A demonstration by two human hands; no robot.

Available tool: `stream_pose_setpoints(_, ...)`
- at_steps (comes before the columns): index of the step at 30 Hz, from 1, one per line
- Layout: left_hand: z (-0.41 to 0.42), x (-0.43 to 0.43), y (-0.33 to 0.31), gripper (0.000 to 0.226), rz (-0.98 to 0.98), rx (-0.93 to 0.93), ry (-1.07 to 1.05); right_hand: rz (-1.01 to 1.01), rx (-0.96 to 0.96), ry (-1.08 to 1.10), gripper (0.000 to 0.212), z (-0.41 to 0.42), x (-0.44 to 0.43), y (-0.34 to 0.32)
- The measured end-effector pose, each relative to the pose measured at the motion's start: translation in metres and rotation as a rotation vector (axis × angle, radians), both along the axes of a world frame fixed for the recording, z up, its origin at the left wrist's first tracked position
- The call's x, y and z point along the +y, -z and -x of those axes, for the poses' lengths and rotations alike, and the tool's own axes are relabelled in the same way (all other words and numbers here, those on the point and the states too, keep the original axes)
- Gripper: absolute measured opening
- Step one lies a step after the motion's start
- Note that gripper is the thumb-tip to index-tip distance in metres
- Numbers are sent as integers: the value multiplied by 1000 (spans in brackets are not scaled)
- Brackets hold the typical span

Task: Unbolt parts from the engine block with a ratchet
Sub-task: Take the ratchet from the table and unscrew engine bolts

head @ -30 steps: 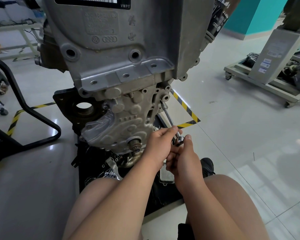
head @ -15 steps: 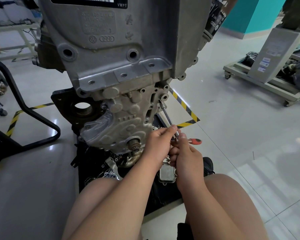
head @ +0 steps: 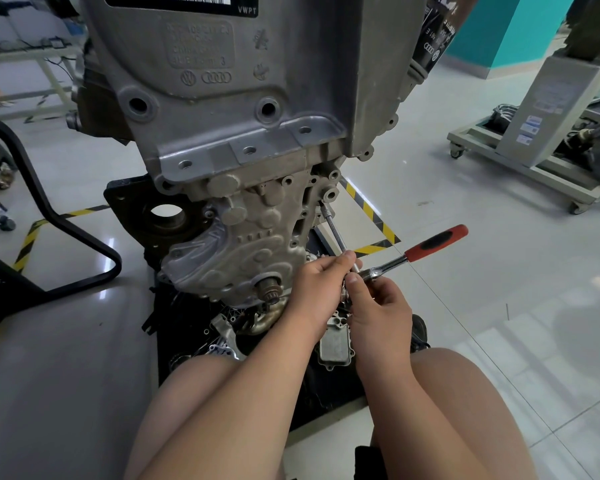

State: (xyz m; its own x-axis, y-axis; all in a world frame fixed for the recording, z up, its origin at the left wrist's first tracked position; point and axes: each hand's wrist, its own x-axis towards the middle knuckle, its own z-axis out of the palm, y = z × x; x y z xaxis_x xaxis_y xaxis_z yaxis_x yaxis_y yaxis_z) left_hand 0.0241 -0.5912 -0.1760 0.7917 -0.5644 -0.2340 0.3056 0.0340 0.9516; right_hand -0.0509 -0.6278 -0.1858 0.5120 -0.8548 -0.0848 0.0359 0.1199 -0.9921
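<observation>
A grey cast engine block (head: 243,140) stands upright in front of me on a black mat. A long steel extension bar (head: 334,230) runs from a bolt hole on the block's lower right side down to my hands. My left hand (head: 321,289) pinches the lower end of the bar. My right hand (head: 378,306) grips the head of the ratchet (head: 420,252), whose red and black handle sticks out to the right above the floor. The ratchet head sits on the bar's end between my fingers. The socket at the bolt is mostly hidden by the casting.
Loose removed metal parts (head: 335,344) lie on the black mat (head: 174,327) below the block, between my knees. A black tubular stand (head: 66,230) is at the left. A wheeled cart (head: 520,168) stands at the right. Yellow-black floor tape (head: 371,216) runs behind the bar.
The ratchet handle has swung out to the right from behind my hands and now shows in full. My hands stay at the bar's lower end.
</observation>
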Motion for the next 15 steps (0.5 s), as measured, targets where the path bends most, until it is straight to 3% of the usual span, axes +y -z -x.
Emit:
stream_pose_setpoints(8,-3,1,-1,25,-42,10,19,-85,3,-49,35,0,3,-3)
stream_pose_setpoints(12,-2,1,-3,29,-40,6,36,-163,34,-61,38,0,5,-7)
stream_pose_setpoints(15,-2,2,-3,41,-62,9,40,-187,96,-66,53,-1,5,-9)
